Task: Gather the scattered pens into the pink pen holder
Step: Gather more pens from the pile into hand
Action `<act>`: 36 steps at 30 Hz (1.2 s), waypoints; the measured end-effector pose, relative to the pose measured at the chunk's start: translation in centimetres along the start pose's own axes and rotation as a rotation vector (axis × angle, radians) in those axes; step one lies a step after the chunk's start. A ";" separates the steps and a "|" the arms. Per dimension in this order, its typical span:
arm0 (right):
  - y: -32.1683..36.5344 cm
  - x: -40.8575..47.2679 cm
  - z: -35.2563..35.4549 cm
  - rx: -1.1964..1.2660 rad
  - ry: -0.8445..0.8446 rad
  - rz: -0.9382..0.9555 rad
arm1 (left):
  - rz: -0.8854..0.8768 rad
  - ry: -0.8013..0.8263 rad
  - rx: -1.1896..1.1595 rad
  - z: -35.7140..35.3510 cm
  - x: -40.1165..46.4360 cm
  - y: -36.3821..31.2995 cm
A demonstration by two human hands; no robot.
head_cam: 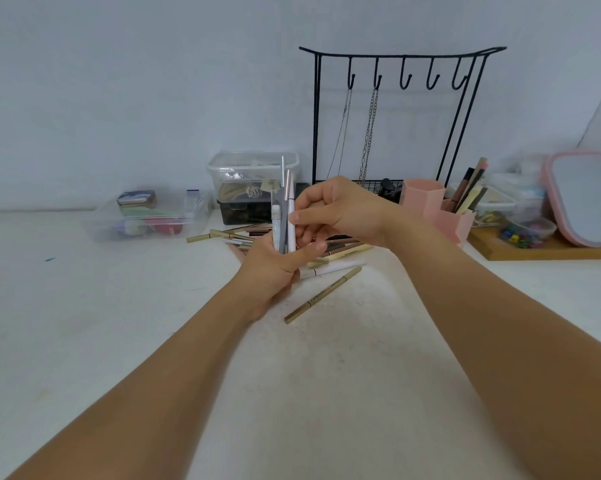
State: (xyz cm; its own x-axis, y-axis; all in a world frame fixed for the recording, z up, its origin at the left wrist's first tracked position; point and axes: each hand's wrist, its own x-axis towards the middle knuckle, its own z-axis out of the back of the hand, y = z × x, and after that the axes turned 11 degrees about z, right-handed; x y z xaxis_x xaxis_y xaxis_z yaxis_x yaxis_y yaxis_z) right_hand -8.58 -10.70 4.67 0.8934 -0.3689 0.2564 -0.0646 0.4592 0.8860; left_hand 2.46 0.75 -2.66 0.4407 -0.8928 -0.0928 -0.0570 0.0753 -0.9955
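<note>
My left hand [275, 268] holds an upright bundle of pens [284, 216], white, grey and clear, above the table's middle. My right hand [340, 211] pinches the white pen at the right side of that bundle. Beneath and behind both hands lies a pile of scattered pens [229, 235], gold, brown and cream. A single gold pen [323, 294] lies slanted in front of the pile. The pink pen holder [424, 199] stands to the right, behind my right wrist, with several pens in its lower compartment [456, 223].
A black hook stand [401, 64] with two chains stands at the back. Clear plastic boxes [146, 216] and a lidded tub [247, 171] sit at the back left. A wooden tray [541, 251] with a pink mirror [586, 199] is at the right.
</note>
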 end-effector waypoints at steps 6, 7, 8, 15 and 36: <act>0.3 0.1 0.1 -0.078 -0.045 0.043 | 0.021 -0.052 0.060 0.1 0.0 -0.2; 0.5 0.1 0.0 -0.031 -0.053 0.077 | 0.015 -0.058 0.084 0.1 0.0 -0.2; 0.9 0.2 -0.2 -0.004 -0.070 0.125 | 0.010 -0.060 0.101 0.1 0.0 -0.2; 1.0 1.0 -0.8 -0.344 -0.177 0.285 | 0.031 -0.122 0.081 0.1 0.2 0.1; -2.0 -0.2 0.0 -0.835 0.345 -0.177 | 0.166 -0.262 -0.137 1.4 0.7 -0.6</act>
State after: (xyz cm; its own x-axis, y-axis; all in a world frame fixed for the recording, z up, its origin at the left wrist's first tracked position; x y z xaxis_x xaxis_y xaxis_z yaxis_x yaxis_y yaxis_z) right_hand -8.65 -11.56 2.90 0.9515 -0.2892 -0.1047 0.3075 0.9028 0.3007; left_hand 4.09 0.71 -2.19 0.6296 -0.7275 -0.2727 -0.2596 0.1338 -0.9564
